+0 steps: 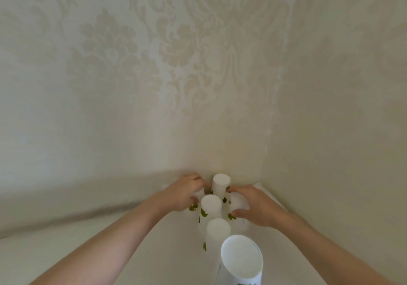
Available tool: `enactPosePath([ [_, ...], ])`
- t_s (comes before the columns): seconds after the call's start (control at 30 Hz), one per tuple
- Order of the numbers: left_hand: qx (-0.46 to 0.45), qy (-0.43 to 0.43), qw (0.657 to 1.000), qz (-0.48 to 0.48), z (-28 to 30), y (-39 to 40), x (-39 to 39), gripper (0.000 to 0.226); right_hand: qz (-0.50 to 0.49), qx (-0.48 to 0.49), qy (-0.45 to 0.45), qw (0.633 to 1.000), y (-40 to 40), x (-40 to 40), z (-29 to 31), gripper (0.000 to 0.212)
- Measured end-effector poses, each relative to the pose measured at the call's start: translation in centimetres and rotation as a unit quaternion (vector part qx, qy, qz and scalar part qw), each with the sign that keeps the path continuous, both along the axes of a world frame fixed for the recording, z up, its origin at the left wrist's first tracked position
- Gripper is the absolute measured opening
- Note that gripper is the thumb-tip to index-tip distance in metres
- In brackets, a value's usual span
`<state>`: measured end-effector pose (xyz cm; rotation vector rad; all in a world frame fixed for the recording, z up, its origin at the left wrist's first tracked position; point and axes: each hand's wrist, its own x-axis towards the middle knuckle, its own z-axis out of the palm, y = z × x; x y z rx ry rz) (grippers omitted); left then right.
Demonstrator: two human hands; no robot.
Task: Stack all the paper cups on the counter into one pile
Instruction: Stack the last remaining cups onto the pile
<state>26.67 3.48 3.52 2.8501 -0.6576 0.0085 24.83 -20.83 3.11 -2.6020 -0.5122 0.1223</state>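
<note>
While the left hand wraps one upturned paper cup and the right hand clasps another cup, each grip seems set to lift; four more cups stand base-up on the table, unstacked.

Your left hand hides most of its cup; right hand covers another. Nearest cup cut off by bottom edge.

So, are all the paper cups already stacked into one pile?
No: several upside-down cups stand apart on the counter, with the left hand and right hand each on one.
</note>
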Motion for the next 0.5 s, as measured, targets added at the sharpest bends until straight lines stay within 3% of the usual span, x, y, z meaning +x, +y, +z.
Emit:
enactPosePath([
  [0.13,-0.080,-0.030,0.995,0.061,1.6,2.4,-2.8,0.053,-0.035,-0.010,0.003,0.999,-2.9,-1.9,1.6,0.068],
  [0.27,-0.196,-0.092,0.966,0.141,9.4,4.5,-7.8,0.063,-0.104,0.058,-0.041,0.992,-6.8,-4.8,6.2,0.070],
  [0.4,-0.417,-0.050,0.906,0.052,17.5,2.0,-14.8,0.048,-0.145,0.142,-0.118,0.972,-9.1,-7.7,11.4,0.057],
  [0.5,-0.413,-0.023,0.910,-0.014,19.3,-1.5,-18.9,0.063,-0.145,0.182,-0.164,0.959,-9.1,-10.1,14.1,0.052],
])
